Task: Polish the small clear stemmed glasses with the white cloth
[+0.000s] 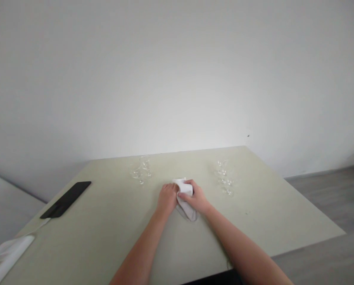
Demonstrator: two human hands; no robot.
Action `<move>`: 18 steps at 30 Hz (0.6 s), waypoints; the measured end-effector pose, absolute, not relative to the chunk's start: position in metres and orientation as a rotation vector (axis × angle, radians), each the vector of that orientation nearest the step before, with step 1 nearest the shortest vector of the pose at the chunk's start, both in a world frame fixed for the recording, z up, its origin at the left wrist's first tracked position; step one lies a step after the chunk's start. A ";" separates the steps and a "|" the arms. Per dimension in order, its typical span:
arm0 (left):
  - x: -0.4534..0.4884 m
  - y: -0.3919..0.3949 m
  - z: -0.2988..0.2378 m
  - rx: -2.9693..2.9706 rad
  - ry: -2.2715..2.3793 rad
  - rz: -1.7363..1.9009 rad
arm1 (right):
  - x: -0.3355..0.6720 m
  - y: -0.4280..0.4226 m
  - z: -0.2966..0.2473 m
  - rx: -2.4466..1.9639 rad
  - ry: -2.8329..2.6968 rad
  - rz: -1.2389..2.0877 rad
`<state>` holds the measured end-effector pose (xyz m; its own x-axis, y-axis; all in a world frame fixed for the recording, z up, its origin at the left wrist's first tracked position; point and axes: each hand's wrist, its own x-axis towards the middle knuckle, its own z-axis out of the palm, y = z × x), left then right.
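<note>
At the near left corner of the table (111, 237) lies a folded white sheet (7, 253), and a little farther on the same side a flat black object (66, 199) rests on the surface. Near the middle of the table both hands meet on a white cloth (186, 209). The left hand (167, 198) is curled against the cloth's left side with bent fingers, and the right hand (198, 196) grips it from the right and above. Whether something is wrapped inside, I cannot tell. Farther, to the left, stands a group of clear glasses (140, 171), and to the right another group of glasses (224, 176), both well apart from the hands. Behind the far edge rises a plain light wall (177, 79).
</note>
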<state>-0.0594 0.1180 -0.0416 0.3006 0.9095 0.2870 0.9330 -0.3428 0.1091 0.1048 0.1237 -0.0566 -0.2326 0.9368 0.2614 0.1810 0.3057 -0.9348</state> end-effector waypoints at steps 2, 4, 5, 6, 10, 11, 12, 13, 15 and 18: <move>-0.056 0.115 -0.038 -2.454 -1.634 -0.454 | 0.104 0.127 -0.062 -1.143 -1.382 1.344; -0.053 0.113 -0.036 -2.452 -1.576 -0.383 | 0.106 0.129 -0.065 -1.142 -1.252 1.517; -0.052 0.112 -0.036 -2.453 -1.599 -0.330 | 0.107 0.129 -0.065 -1.118 -1.277 1.510; -0.052 0.113 -0.036 -2.449 -1.646 -0.280 | 0.109 0.128 -0.065 -1.092 -1.355 1.440; -0.057 0.117 -0.039 -2.449 -1.842 -0.206 | 0.113 0.122 -0.057 -0.926 -1.801 0.958; -0.058 0.118 -0.039 -2.455 -1.858 -0.217 | 0.112 0.121 -0.056 -0.903 -1.838 0.889; -0.058 0.118 -0.040 -2.453 -1.867 -0.233 | 0.110 0.121 -0.056 -0.913 -1.822 0.886; -0.058 0.117 -0.040 -2.443 -1.861 -0.255 | 0.108 0.122 -0.057 -0.959 -1.752 0.960; -0.055 0.115 -0.039 -2.422 -1.782 -0.311 | 0.104 0.126 -0.061 -1.095 -1.493 1.236; -0.051 0.112 -0.038 -2.419 -1.623 -0.372 | 0.103 0.128 -0.064 -1.134 -1.212 1.509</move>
<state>-0.0509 0.1118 -0.0382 0.3637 0.8751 0.3192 0.9268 -0.3744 -0.0295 0.1032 0.1285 -0.0640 -0.2082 0.9696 -0.1288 -0.0828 -0.1487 -0.9854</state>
